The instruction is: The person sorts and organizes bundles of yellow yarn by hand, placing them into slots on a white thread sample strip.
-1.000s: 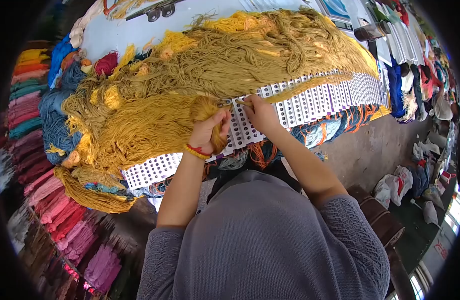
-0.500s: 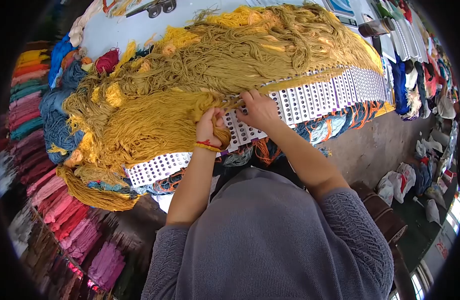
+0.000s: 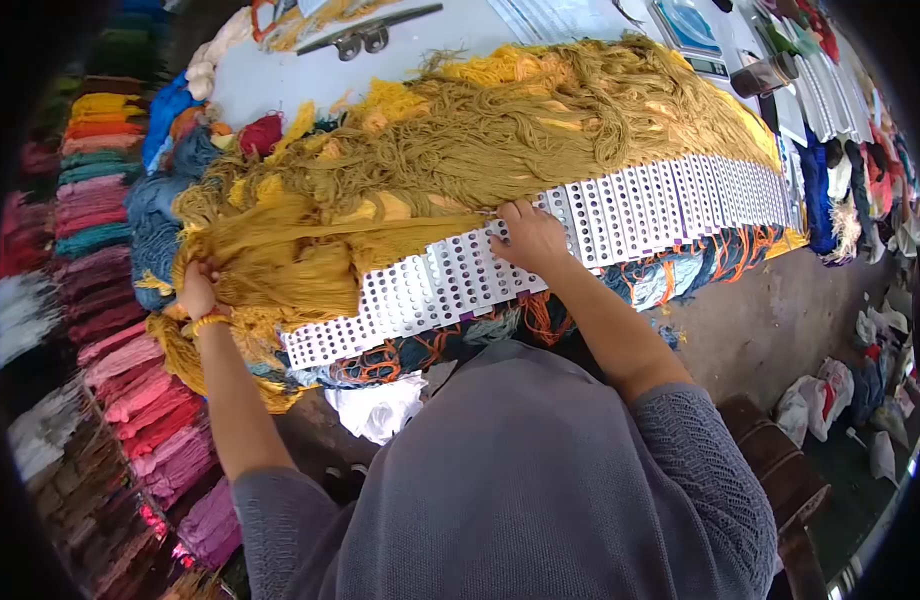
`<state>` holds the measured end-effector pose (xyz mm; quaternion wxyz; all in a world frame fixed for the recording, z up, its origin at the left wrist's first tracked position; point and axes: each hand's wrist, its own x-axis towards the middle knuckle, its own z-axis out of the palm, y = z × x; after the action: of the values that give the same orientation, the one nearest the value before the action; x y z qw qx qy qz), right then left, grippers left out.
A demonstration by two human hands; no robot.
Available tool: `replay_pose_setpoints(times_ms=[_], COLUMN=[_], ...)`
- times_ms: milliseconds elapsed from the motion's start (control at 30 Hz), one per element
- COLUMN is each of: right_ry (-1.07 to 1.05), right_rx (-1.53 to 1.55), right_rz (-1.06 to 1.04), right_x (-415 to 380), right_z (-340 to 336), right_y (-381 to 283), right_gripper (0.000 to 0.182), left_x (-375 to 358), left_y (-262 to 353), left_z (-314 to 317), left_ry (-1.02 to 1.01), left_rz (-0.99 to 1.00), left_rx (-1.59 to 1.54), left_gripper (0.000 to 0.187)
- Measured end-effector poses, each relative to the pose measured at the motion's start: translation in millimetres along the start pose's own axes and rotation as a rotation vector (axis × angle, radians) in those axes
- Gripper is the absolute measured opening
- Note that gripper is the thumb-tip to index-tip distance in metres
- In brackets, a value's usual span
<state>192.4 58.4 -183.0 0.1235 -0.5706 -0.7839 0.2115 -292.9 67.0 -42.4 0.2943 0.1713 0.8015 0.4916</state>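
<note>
A mass of loose golden-brown yarn (image 3: 420,150) covers the table, with row upon row of white strips with punched holes (image 3: 410,300) along its near side. Far to the left, my left hand (image 3: 197,290) is closed on the edge of a golden yarn bundle (image 3: 280,255). From that bundle a thin length of yarn stretches right to my right hand (image 3: 535,240), whose fingers are bent and pinched on its end above the strips. Part of the left fingers is hidden in the yarn.
Yarn skeins in many colours (image 3: 100,240) are stacked on the left. At the back of the table are a dark metal clip bar (image 3: 365,35), a digital scale (image 3: 692,30) and a brown jar (image 3: 765,75). Orange and blue yarn (image 3: 670,275) hangs below the strips. Plastic bags (image 3: 810,400) lie at the right.
My left hand has swung far to the left with the golden yarn, away from the right hand, drawing out a length between them. More of the white strips shows in the middle.
</note>
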Motion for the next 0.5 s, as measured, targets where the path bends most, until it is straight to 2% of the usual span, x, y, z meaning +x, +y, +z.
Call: replay_pose_setpoints(times_ms=[33, 100, 133, 167, 200, 233, 267, 300, 333, 367, 433, 467, 500], right_ry=[-0.029, -0.118, -0.133, -0.150, -0.191, -0.145, -0.105, -0.122, -0.071, -0.053, -0.009, -0.011, 0.019], right_rx=[0.010, 0.059, 0.124, 0.189, 0.275, 0.357, 0.441, 0.511, 0.621, 0.698, 0.738, 0.730, 0.899], right_rz=[-0.001, 0.020, 0.007, -0.005, 0.051, 0.022, 0.004, 0.035, -0.005, -0.019, -0.030, -0.037, 0.057], right_x=[-1.8, -3.1, -6.1, -9.3, -13.5, -18.4, -26.9, -32.3, -37.4, -42.1, -45.4, -49.0, -53.4], right_z=[-2.6, -16.9, -31.0, -48.5, -72.1, -92.9, -111.4, -131.5, -138.3, -141.0, -139.7, -138.0, -136.6], right_y=[-2.2, -0.6, -1.2, -4.9, -14.5, -26.1, -39.2, -57.3, -69.8, -79.3, -88.2, -91.4, -96.1], right_gripper=[0.035, 0.035, 0.035, 0.035, 0.033, 0.031, 0.030, 0.028, 0.023, 0.021, 0.012, 0.012, 0.009], left_x=[6.4, -59.3, -72.1, -112.7, -170.0, -185.6, -218.3, -240.4, -259.2, -275.5, -287.0, -284.9, -283.8], left_y=[7.8, 26.7, 17.5, 26.8, 38.7, 11.6, 9.7, 3.1, -0.3, -0.7, 9.3, 4.6, 5.7], left_z=[-10.2, 37.2, 53.9, 74.1, 99.3, 120.4, 136.0, 152.0, 161.3, 165.4, 158.6, 164.5, 159.1], left_ry=[-0.019, -0.309, -0.557, -0.782, -0.958, -1.113, -1.265, -1.380, -1.460, -1.473, -1.411, -1.402, -1.421], left_rz=[-0.020, -0.213, -0.188, -0.304, -0.291, -0.293, -0.250, -0.020, 0.203, 0.055, -0.069, 0.370, 0.243], left_rx=[0.144, -0.185, -0.083, -0.052, -0.117, -0.299, -0.306, -0.218, -0.125, -0.160, 0.025, -0.143, -0.221], left_gripper=[0.022, 0.026, 0.036, 0.043, 0.049, 0.050, 0.050, 0.050, 0.048, 0.045, 0.044, 0.044, 0.045])
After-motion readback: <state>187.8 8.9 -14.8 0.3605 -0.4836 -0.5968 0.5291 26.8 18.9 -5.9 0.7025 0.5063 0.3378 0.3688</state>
